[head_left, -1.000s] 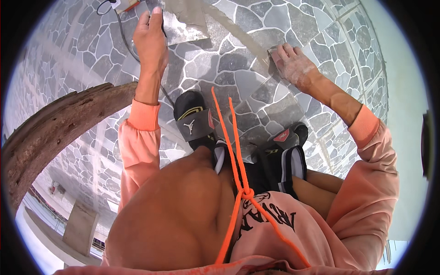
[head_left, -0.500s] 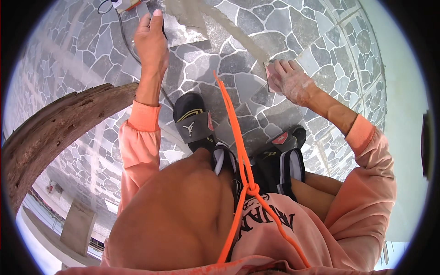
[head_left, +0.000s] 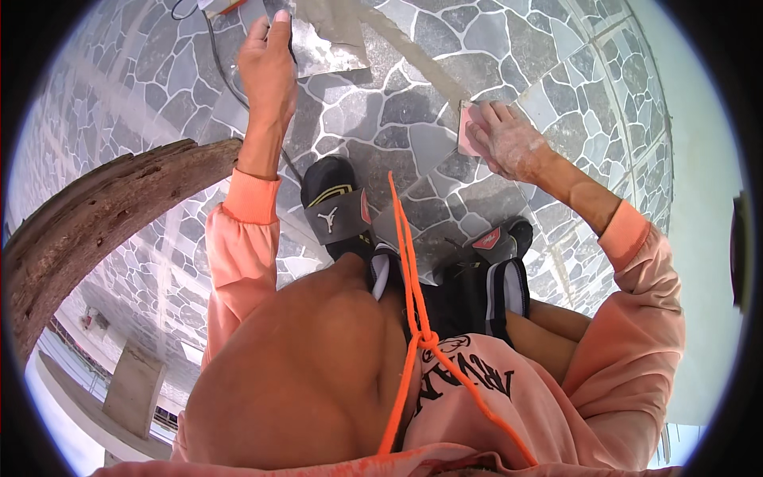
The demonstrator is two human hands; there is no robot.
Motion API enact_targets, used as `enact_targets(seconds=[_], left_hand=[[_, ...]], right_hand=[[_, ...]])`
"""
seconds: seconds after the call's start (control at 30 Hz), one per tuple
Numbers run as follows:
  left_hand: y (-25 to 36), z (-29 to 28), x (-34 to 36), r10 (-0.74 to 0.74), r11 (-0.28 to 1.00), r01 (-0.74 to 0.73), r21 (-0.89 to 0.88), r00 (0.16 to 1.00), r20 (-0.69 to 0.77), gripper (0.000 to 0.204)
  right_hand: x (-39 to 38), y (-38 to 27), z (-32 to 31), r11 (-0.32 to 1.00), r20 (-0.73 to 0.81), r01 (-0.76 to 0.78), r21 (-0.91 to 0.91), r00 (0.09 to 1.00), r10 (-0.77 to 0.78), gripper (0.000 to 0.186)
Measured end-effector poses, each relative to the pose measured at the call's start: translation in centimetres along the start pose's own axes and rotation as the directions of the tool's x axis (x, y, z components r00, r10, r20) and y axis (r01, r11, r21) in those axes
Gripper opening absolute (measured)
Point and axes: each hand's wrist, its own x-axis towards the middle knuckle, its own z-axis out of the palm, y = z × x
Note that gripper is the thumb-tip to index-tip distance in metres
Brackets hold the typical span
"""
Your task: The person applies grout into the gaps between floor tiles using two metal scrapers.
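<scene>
My left hand [head_left: 269,75] is closed around the dark handle of a flat metal trowel [head_left: 322,57] near the top edge. Wet grey mortar [head_left: 338,25] covers part of its blade. At the right, my dusty right hand [head_left: 513,145] grips a thin pink flat scraper [head_left: 467,135], its fingers laid over one side. The scraper touches the tiled floor at the lower end of a grey mortar strip [head_left: 409,52], which runs diagonally along a tile joint.
A rough wooden beam [head_left: 119,187] curves in at the left. Near the trowel, a dark cable [head_left: 216,63] runs from a white and orange box [head_left: 218,6]. My slippered foot [head_left: 330,199] stands on the stone-pattern floor [head_left: 429,103]; a pale wall [head_left: 695,199] borders the right.
The trowel and my left hand have shifted slightly right in view. More of the pink scraper shows beside my right fingers. The orange cord has swung down.
</scene>
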Motion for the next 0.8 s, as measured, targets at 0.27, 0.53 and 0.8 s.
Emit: enact_targets(seconds=[0.27, 0.53, 0.8], left_hand=[[1.9, -0.6, 0.1, 0.01, 1.0, -0.011, -0.017, 0.998, -0.058, 0.022], [6.6, -2.0, -0.1, 0.142, 0.987, -0.152, -0.057, 0.979, -0.146, 0.022], [8.5, -3.3, -1.4, 0.137, 0.986, -0.154, -0.063, 0.966, -0.219, 0.019]], right_hand=[[3.1, 2.1, -5.7, 0.977, 0.129, -0.152, 0.152, 0.983, 0.132, 0.045], [19.0, 5.1, -9.2, 0.986, -0.261, -0.161, 0.048, 0.95, 0.168, 0.042], [27.3, 2.9, -13.4, 0.987, -0.069, -0.159, 0.013, 0.985, 0.159, 0.04]])
